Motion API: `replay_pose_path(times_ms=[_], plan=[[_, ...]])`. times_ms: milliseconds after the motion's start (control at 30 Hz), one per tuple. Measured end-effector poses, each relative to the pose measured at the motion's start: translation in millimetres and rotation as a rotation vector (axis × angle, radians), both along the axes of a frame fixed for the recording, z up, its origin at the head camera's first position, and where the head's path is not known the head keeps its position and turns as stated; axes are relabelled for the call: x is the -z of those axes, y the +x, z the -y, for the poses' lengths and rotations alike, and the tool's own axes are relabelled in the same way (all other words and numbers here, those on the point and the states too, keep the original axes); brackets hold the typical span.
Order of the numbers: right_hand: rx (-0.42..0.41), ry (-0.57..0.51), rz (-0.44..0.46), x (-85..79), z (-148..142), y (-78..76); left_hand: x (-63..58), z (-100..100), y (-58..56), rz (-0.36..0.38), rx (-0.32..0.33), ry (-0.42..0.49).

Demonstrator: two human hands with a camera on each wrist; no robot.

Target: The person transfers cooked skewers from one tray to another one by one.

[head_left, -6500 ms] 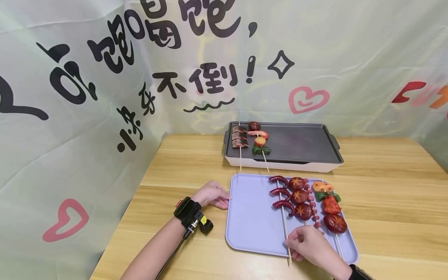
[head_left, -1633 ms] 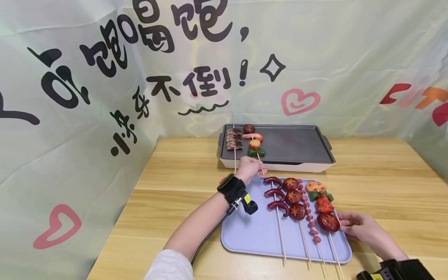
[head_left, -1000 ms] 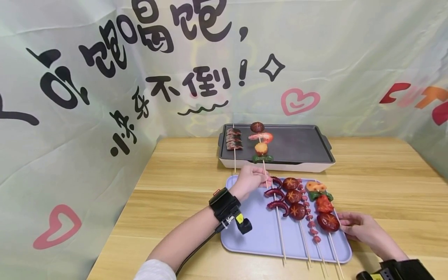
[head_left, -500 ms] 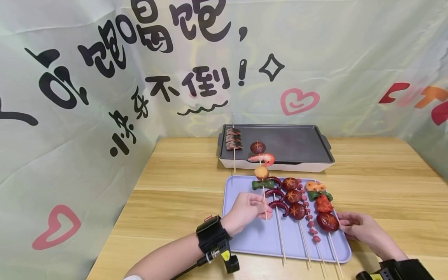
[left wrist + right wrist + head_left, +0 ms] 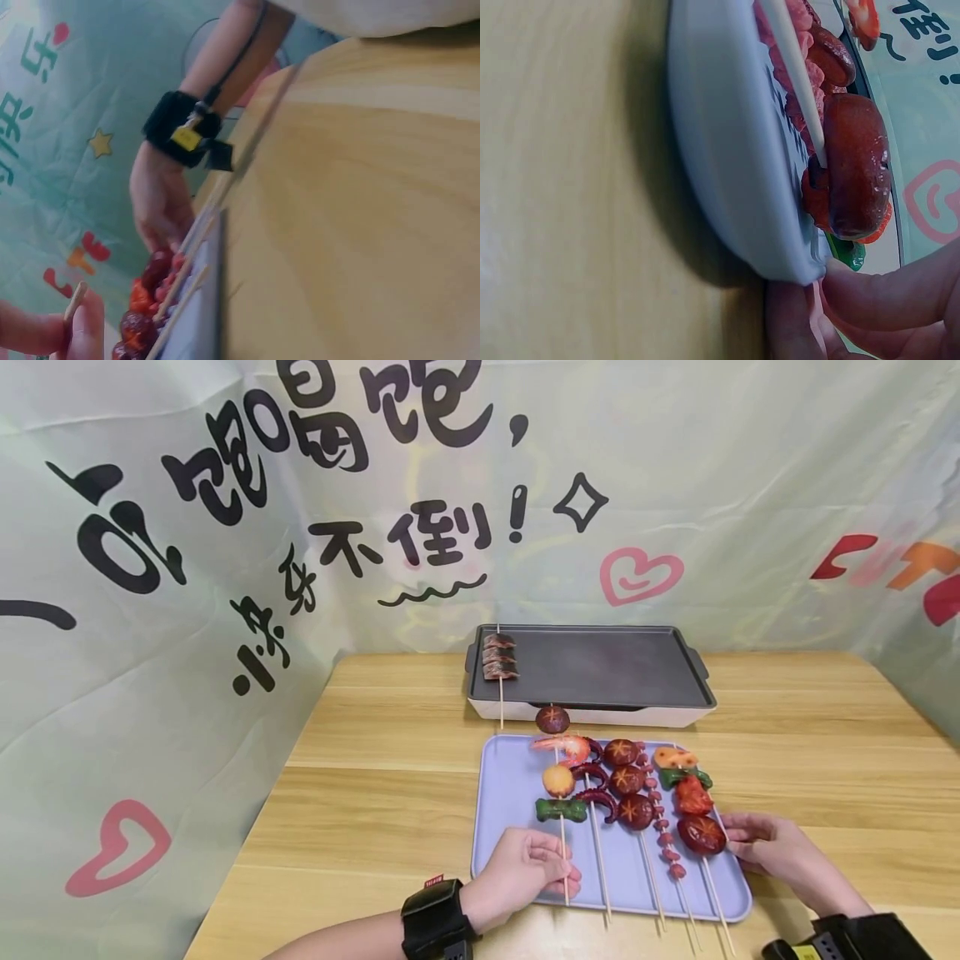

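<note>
My left hand (image 5: 521,872) pinches the lower stick of a mixed skewer (image 5: 558,781) between thumb and fingers. That skewer carries a mushroom, a shrimp, a yellow round piece and a green pepper piece, and it appears over the left part of the lilac tray (image 5: 517,752). In the left wrist view its stick end (image 5: 75,304) shows between my fingertips. My right hand (image 5: 776,856) grips the tray's right edge; in the right wrist view the thumb (image 5: 885,292) lies at the rim, the fingers below it. Octopus tentacle (image 5: 592,777), mushroom (image 5: 636,812), small pink-piece (image 5: 666,839) and mixed skewers (image 5: 693,795) lie on the tray.
Behind the tray stands a grill (image 5: 600,664) with a dark plate and white base. A fish-piece skewer (image 5: 500,658) lies at its left end, the stick overhanging the front. A printed cloth (image 5: 420,468) hangs behind the wooden table (image 5: 360,793).
My left hand took hold of the mixed skewer on the grill, lifted it off and brought it toward me over the tray. The right hand let go of the tentacle skewer and moved to the tray's right edge.
</note>
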State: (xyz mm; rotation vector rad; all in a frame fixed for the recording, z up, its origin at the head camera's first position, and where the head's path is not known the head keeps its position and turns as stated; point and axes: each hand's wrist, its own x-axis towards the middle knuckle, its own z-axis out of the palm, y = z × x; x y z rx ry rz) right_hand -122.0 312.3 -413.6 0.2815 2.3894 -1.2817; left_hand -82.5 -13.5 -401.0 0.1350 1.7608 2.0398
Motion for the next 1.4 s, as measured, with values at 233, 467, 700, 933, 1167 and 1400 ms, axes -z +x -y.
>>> replay_pose_path(times_ms=[233, 467, 700, 933, 1167, 1400], plan=[[-0.015, -0.005, -0.018, 1.0, 0, 0.4, 12.4, 2, 12.5, 0.033, 0.001, -0.029], [0.004, 0.003, -0.008, 2.3, 0, 0.5, 19.0, 3, 12.6, 0.05, -0.003, -0.074], [0.004, -0.004, -0.007, 4.4, -2, -0.5, 21.9, 4, 8.9, 0.05, -0.016, -0.081], [0.008, -0.003, 0.002, 2.6, -1, -0.1, 24.4, 6, 3.4, 0.053, -0.012, -0.079], [0.004, 0.001, 0.006, 2.2, -1, -0.6, 20.6, 10, -2.6, 0.058, 0.018, -0.126], [0.002, -0.003, 0.004, 3.1, -2, -0.4, 19.4, 13, -10.7, -0.004, 0.039, -0.222]])
